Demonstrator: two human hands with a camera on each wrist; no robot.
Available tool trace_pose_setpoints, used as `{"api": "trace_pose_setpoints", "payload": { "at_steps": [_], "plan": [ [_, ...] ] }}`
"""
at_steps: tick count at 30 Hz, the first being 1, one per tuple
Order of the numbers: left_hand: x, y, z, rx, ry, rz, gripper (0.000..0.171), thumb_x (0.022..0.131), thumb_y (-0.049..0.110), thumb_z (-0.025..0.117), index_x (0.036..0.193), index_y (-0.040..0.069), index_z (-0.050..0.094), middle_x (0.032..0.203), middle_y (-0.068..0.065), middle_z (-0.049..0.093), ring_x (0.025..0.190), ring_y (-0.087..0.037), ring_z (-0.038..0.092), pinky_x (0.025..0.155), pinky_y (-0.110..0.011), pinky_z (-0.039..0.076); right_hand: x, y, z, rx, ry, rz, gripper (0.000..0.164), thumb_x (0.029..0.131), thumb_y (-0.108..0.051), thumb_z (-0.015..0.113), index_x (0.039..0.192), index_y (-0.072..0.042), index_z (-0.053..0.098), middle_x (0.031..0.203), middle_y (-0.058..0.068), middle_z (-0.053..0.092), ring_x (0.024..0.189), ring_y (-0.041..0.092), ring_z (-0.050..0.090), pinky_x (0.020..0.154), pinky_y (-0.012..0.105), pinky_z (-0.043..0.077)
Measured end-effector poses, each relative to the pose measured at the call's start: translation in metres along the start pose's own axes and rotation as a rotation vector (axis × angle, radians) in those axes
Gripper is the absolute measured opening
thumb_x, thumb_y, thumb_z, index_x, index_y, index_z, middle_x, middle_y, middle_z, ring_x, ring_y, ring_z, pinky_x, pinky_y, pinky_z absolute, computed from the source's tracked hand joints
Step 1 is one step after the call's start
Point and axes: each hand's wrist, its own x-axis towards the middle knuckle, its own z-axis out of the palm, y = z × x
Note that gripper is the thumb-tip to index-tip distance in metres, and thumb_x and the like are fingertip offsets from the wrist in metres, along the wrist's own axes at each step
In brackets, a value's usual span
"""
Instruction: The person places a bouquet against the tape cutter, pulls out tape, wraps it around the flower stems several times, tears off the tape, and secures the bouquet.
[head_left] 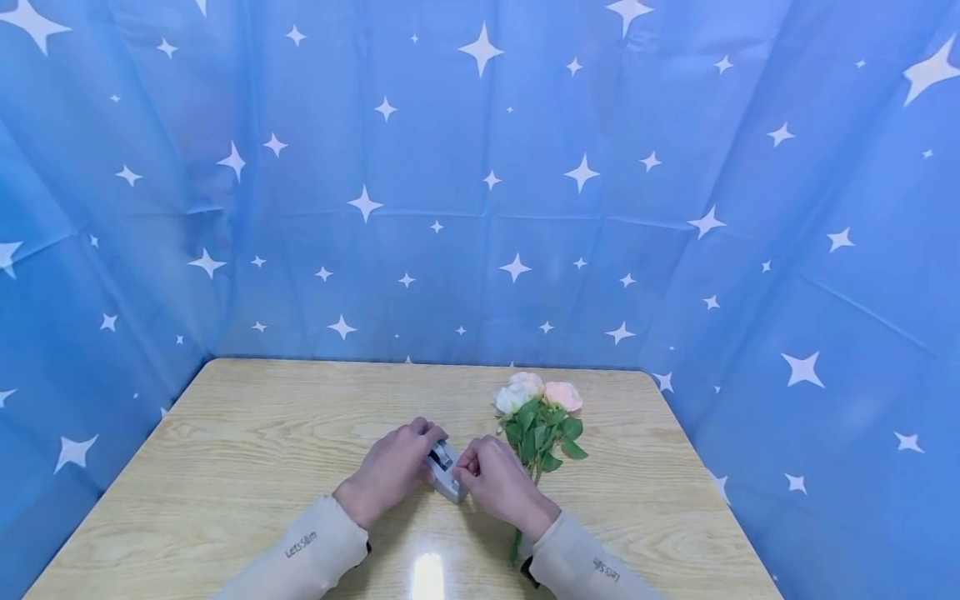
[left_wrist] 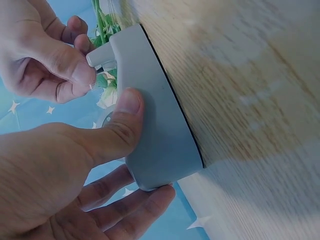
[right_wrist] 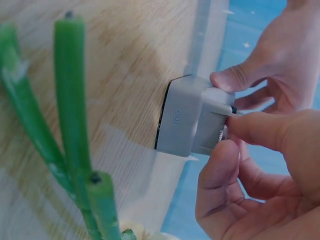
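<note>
A grey tape dispenser (head_left: 450, 485) sits on the table between both hands. My left hand (head_left: 393, 468) grips its back part, with the thumb (left_wrist: 127, 112) along one side and the fingers (left_wrist: 150, 207) around the rear end. Part of the clear tape roll (left_wrist: 106, 119) shows behind that thumb. At the dispenser's front, my right hand (head_left: 501, 482) pinches the tape end between thumb and forefinger, right at the toothed cutter (right_wrist: 221, 132). The tape itself is thin and mostly hidden by the fingertips.
A bunch of pale pink and white flowers (head_left: 562, 397) with green leaves lies on the wooden table (head_left: 300, 408), just right of the dispenser. Its green stems (right_wrist: 72, 100) run under the right forearm. A blue star-patterned curtain (head_left: 450, 150) hangs behind the table and at both sides.
</note>
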Motion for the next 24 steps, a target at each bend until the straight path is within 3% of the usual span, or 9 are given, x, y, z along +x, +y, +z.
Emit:
{"api": "trace_pose_setpoints", "payload": {
  "at_steps": [8,13,21,24],
  "plan": [
    [0.0,0.002,-0.002,0.007,0.002,-0.003,0.054,0.084,0.001,0.104,0.132,0.005,0.08,0.121,-0.016,0.079,0.097,-0.025,0.079,0.079,-0.038,0.072,-0.001,-0.001,-0.001,0.023,0.013,-0.023,0.012,0.108,-0.009,0.082,0.097,-0.01,0.077,0.09,-0.002,0.068,0.076,0.005,0.057,0.063,0.02,0.049],
    [0.0,0.002,-0.001,-0.004,-0.006,-0.019,0.054,0.084,0.001,0.104,0.132,0.006,0.08,0.119,-0.016,0.079,0.097,-0.025,0.079,0.081,-0.039,0.072,0.001,-0.003,-0.005,0.113,-0.027,-0.005,0.01,0.109,-0.009,0.08,0.1,-0.007,0.077,0.091,0.001,0.073,0.076,0.007,0.062,0.061,0.021,0.052],
    [0.001,-0.001,0.001,-0.014,-0.006,-0.035,0.057,0.082,0.001,0.105,0.133,0.006,0.081,0.118,-0.016,0.079,0.097,-0.025,0.079,0.083,-0.041,0.073,0.001,-0.003,-0.016,0.267,-0.081,0.122,0.01,0.11,-0.009,0.081,0.101,-0.006,0.08,0.085,0.006,0.078,0.075,0.026,0.078,0.057,0.023,0.056],
    [0.001,-0.002,0.002,-0.015,-0.012,-0.05,0.057,0.082,0.001,0.105,0.134,0.005,0.082,0.119,-0.016,0.079,0.097,-0.027,0.079,0.084,-0.041,0.073,0.001,-0.003,-0.019,0.278,-0.077,0.142,0.009,0.109,-0.01,0.083,0.101,-0.006,0.083,0.084,0.006,0.079,0.073,0.025,0.079,0.056,0.023,0.054]
  ]
}}
